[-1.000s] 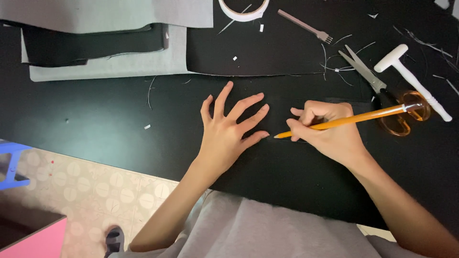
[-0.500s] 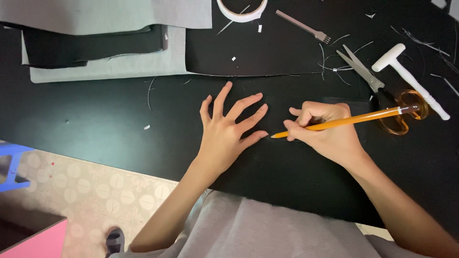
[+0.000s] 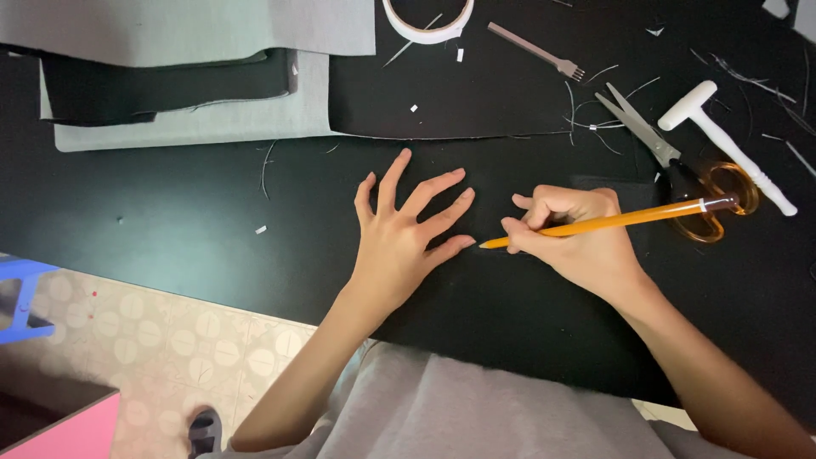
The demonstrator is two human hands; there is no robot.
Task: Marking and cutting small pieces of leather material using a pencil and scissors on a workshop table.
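Orange-handled scissors (image 3: 680, 170), a white mallet (image 3: 727, 144) and a tape ring (image 3: 427, 21) — cut off at the top — lie beyond my hands on the black surface (image 3: 170, 212). My left hand (image 3: 404, 242) lies flat, fingers spread wide; my right hand (image 3: 578, 238) pinches a yellow pencil (image 3: 612, 223), tip just beside my left little finger.

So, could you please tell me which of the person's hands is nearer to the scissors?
Right. The right hand holds a pencil just left of the scissors; the left hand lies flat farther left.

Even, soft overhead light, sharp throughout; the black table (image 3: 170, 212) swallows shadows (faint sheen far left), no blur.
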